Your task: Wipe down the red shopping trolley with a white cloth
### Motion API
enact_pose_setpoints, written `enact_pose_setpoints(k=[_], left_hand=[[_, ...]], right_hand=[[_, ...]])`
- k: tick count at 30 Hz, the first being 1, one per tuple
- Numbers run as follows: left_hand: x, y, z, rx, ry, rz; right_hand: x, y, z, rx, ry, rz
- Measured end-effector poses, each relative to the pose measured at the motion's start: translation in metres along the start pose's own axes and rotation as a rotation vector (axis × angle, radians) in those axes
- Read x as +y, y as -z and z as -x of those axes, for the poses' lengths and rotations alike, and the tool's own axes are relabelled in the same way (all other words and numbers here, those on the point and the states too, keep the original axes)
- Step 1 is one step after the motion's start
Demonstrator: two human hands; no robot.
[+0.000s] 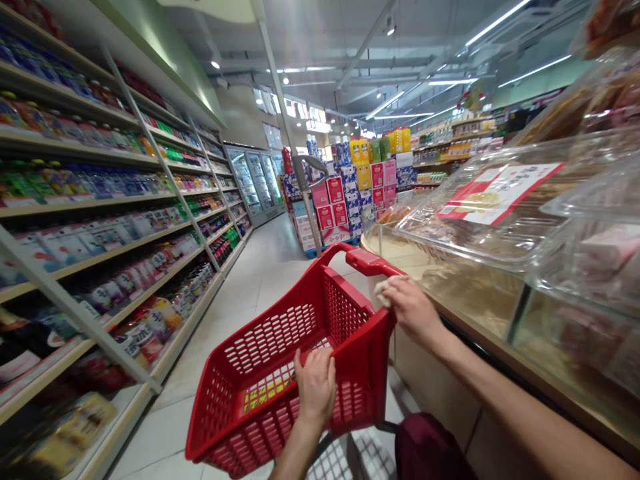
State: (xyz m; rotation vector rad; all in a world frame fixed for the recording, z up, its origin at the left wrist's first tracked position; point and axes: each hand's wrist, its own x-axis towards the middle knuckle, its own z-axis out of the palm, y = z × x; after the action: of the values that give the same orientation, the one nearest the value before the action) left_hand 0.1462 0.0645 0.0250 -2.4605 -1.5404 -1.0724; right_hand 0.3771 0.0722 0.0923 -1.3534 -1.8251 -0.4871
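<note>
A red plastic shopping cart (260,333) with perforated walls stands tilted in my view, and a yellow printed patch (267,390) shows through its floor. My left hand (317,383) is closed over the near rim of its basket, fingers curled inward. At the right end of the red handle (373,261), my right hand (411,307) has its fingers curled around a small crumpled whitish wad (383,292) that looks like tissue. That wad is against the cart's upper corner, and the fingertips are partly hidden.
Shelves of bottles and packets (100,233) line the left. Beside my right arm is a display counter (450,277) with clear plastic food boxes (495,200). Stacked drink cartons (335,207) and a grey pole (285,107) stand ahead; glass-door fridges (255,177) are farther back. Tiled floor (240,267) runs between.
</note>
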Motion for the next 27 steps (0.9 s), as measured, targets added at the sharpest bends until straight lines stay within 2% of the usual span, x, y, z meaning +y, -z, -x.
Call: enact_pose_setpoints(k=[2, 3, 8, 9, 14, 16, 18, 20, 22, 24, 27], left_hand=[[0.001, -0.001, 0.0, 0.021, -0.007, 0.004], [0.002, -0.001, 0.0, 0.029, -0.006, 0.008], [0.003, -0.002, -0.002, -0.007, 0.017, 0.018], [0.004, -0.001, -0.002, -0.019, 0.02, 0.022], [0.006, -0.001, -0.001, -0.025, 0.022, 0.043], [0.005, -0.003, 0.001, -0.006, 0.012, 0.037], [0.003, -0.004, 0.002, 0.008, -0.003, 0.025], [0.001, -0.004, 0.004, 0.0, -0.01, 0.02], [0.003, -0.003, 0.002, -0.003, -0.001, 0.03], [0.011, -0.001, -0.004, 0.05, 0.029, 0.062], [0.032, -0.002, -0.022, 0.102, 0.0, 0.173]], right_hand=[[0.007, 0.002, -0.002, 0.057, -0.11, 0.066], [0.004, -0.001, -0.001, 0.072, -0.111, 0.063], [-0.038, -0.019, 0.013, -0.035, 0.197, -0.125], [-0.037, -0.018, 0.012, -0.038, 0.191, -0.117], [-0.007, -0.005, 0.004, 0.072, -0.069, 0.053], [-0.015, -0.008, 0.011, 0.064, -0.012, -0.002], [-0.032, -0.013, 0.018, 0.004, 0.118, -0.108], [-0.046, -0.016, 0.019, -0.051, 0.151, -0.17], [-0.052, -0.016, 0.014, -0.054, 0.047, -0.165], [-0.055, -0.016, 0.008, -0.037, -0.071, -0.178], [-0.064, -0.017, 0.006, -0.047, -0.163, -0.334]])
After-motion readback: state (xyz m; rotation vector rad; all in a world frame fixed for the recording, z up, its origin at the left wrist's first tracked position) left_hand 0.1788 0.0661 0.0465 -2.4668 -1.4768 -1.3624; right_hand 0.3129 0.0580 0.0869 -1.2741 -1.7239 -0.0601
